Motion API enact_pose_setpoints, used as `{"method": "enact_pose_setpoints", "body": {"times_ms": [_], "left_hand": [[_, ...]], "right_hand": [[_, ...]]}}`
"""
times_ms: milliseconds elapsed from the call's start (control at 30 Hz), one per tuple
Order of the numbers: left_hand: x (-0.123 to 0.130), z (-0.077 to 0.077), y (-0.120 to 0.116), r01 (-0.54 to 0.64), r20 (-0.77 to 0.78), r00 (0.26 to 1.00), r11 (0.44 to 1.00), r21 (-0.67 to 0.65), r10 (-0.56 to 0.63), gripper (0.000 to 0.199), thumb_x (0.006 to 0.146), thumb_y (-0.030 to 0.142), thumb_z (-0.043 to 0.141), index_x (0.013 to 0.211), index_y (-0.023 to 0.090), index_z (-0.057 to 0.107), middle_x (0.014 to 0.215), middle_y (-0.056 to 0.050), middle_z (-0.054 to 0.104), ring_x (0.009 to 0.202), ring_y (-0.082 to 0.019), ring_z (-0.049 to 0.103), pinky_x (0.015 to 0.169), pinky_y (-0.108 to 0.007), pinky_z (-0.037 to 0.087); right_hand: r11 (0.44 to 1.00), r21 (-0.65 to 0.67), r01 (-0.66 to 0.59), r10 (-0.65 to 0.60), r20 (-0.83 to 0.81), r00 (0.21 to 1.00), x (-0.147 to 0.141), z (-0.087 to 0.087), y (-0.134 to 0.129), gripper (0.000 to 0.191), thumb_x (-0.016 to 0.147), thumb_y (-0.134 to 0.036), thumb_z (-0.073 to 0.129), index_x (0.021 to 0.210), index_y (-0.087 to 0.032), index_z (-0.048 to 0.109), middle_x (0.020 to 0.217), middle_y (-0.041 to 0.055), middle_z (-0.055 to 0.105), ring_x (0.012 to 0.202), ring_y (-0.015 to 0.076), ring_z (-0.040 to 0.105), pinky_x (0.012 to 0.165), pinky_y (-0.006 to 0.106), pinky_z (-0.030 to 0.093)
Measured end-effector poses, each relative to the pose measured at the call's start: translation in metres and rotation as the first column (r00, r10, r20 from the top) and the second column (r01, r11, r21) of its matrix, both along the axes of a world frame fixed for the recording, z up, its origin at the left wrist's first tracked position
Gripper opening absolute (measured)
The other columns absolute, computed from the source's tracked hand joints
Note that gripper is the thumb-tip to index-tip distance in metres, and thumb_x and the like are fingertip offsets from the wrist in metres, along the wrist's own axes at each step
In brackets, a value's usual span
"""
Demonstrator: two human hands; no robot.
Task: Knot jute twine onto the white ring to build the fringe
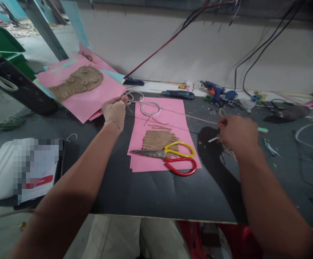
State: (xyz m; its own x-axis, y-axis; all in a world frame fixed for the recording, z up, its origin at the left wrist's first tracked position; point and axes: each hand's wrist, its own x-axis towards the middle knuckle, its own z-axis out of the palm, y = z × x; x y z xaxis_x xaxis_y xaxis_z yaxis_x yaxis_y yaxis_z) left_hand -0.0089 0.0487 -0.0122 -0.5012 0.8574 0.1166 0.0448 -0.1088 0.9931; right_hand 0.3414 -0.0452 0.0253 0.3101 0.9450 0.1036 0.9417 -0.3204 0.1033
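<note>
Left hand [114,113]: fingertips pinched on the twine [190,116]
Right hand [238,133]: fingers curled closed around the twine
Twine: stretched between both hands, above the pink paper [142,163]
Scissors [160,154]: across the woven twine patch [159,138]

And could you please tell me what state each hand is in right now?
Left hand: closed, pinching the twine; whether it also grips a ring, I cannot tell.
Right hand: closed, pinching the same twine.

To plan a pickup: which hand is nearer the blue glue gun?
The right hand, nearside of the blue glue gun; the left hand is well off to its left.
</note>
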Motion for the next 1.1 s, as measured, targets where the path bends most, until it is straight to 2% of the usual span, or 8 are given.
{"method": "enact_pose_setpoints", "body": {"times_ms": [167,333,433,600,700,800,967,1100], "left_hand": [[0.000,0.000,0.003,-0.065,0.022,0.998,0.998,-0.019,0.066,0.015,0.071,0.032,0.073,0.077,0.019,0.073,0.054,0.003,0.049,0.050,-0.010,0.038,0.051,-0.028,0.031],[0.004,-0.002,0.003,0.025,0.037,0.999,0.999,0.028,-0.026,0.018,0.073,0.038,0.072,0.081,0.021,0.072,0.058,0.001,0.053,0.051,-0.010,0.038,0.049,-0.027,0.030],[0.013,-0.003,-0.003,0.130,0.031,0.991,0.990,0.050,-0.131,0.020,0.072,0.037,0.074,0.081,0.018,0.073,0.058,0.002,0.052,0.049,-0.009,0.037,0.049,-0.026,0.029],[0.031,0.000,-0.022,0.254,-0.099,0.964,0.963,0.089,-0.245,0.023,0.071,0.037,0.077,0.081,0.016,0.077,0.058,0.002,0.054,0.053,-0.009,0.040,0.052,-0.026,0.032],[0.040,0.003,-0.032,0.317,-0.202,0.933,0.946,0.074,-0.297,0.022,0.072,0.036,0.077,0.081,0.016,0.078,0.059,0.001,0.057,0.056,-0.010,0.044,0.054,-0.026,0.035],[0.047,0.006,-0.041,0.389,-0.299,0.890,0.915,0.104,-0.345,0.017,0.076,0.032,0.074,0.080,0.016,0.077,0.065,-0.001,0.064,0.059,-0.011,0.049,0.057,-0.027,0.040],[0.057,0.005,-0.052,0.492,-0.439,0.800,0.866,0.089,-0.410,0.012,0.078,0.029,0.074,0.081,0.018,0.077,0.074,-0.003,0.071,0.060,-0.012,0.052,0.061,-0.028,0.044],[0.063,0.002,-0.059,0.603,-0.542,0.710,0.786,0.138,-0.449,0.010,0.082,0.027,0.071,0.083,0.018,0.076,0.083,-0.005,0.075,0.064,-0.012,0.056,0.065,-0.028,0.046]], "right_hand": [[0.999,0.022,0.025,-0.026,0.019,0.999,0.010,-0.006,0.002,0.016,0.087,-0.023,0.064,0.095,-0.017,0.076,0.090,0.0226,0.074,0.095,0.0335,0.064,0.068,0.040,0.031],[0.975,0.183,-0.125,0.113,0.078,0.991,0.010,-0.018,0.000,0.014,0.078,-0.023,0.074,0.090,-0.017,0.074,0.090,0.0227,0.073,0.100,0.0377,0.059,0.078,0.045,0.034],[0.919,0.302,-0.254,0.241,0.080,0.967,0.001,-0.025,-0.001,0.021,0.076,-0.022,0.073,0.096,-0.016,0.073,0.098,0.0227,0.073,0.105,0.0390,0.057,0.085,0.048,0.037],[0.827,0.341,-0.446,0.459,0.046,0.887,-0.036,-0.033,-0.008,0.041,0.073,-0.009,0.062,0.114,-0.012,0.068,0.115,0.0200,0.069,0.115,0.0391,0.054,0.099,0.056,0.039],[0.691,0.410,-0.595,0.659,-0.021,0.752,-0.064,-0.035,-0.015,0.037,0.083,-0.009,0.055,0.118,-0.015,0.067,0.123,0.0166,0.066,0.123,0.0362,0.051,0.105,0.055,0.039],[0.597,0.470,-0.651,0.764,-0.086,0.639,-0.081,-0.036,-0.019,0.031,0.092,-0.010,0.050,0.118,-0.017,0.066,0.124,0.0152,0.064,0.124,0.0323,0.050,0.107,0.052,0.042],[0.561,0.520,-0.644,0.801,-0.146,0.581,-0.083,-0.039,-0.017,0.021,0.097,-0.019,0.052,0.110,-0.020,0.069,0.122,0.0150,0.063,0.120,0.0320,0.052,0.101,0.053,0.047],[0.526,0.547,-0.652,0.829,-0.156,0.537,-0.081,-0.042,-0.013,0.018,0.097,-0.021,0.053,0.107,-0.021,0.069,0.123,0.0146,0.065,0.117,0.0309,0.054,0.100,0.053,0.048]]}}
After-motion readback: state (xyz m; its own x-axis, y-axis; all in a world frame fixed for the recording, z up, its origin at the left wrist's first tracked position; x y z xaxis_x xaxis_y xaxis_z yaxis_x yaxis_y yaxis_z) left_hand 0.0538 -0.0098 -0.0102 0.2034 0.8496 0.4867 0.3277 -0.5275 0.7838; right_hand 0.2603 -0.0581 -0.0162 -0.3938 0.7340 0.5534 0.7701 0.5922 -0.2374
